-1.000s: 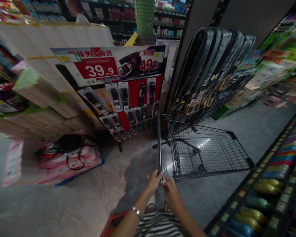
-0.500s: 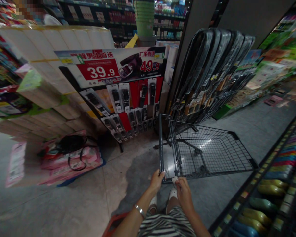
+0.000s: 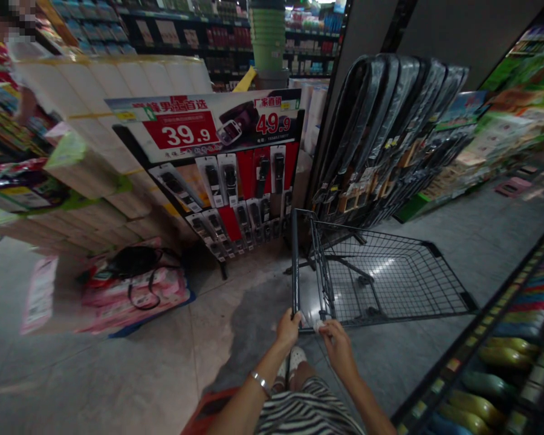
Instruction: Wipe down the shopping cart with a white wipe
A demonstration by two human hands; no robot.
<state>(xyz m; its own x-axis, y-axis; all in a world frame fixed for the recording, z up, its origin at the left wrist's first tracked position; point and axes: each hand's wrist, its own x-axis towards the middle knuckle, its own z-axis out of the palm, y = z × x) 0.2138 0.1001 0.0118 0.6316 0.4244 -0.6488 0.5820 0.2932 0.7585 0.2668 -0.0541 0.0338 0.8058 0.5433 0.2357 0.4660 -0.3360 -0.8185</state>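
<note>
My left hand (image 3: 289, 329) is wrapped round the near end of the black handle (image 3: 295, 260) of a shopping cart. The cart's dark wire basket (image 3: 390, 278) stretches away to the right, with the floor showing through its mesh. My right hand (image 3: 336, 339) is closed, its thumb and fingers pinching a small white crumpled piece (image 3: 318, 326), perhaps tissue, beside the cart's near corner. Whether that piece touches the cart frame I cannot tell.
Ahead stands a rack of packaged belts (image 3: 229, 181) under a price sign (image 3: 204, 124). Dark plastic-wrapped goods (image 3: 390, 121) hang right of it. Pink packages with a black bag (image 3: 136, 261) lie on the floor at left. A shelf of colourful rolled goods (image 3: 494, 380) runs along the right. Something red (image 3: 213, 411) is behind my left arm.
My right hand has shifted slightly left and up with the white piece. My feet have stepped, and the view has turned a little. My left hand stays on the cart handle.
</note>
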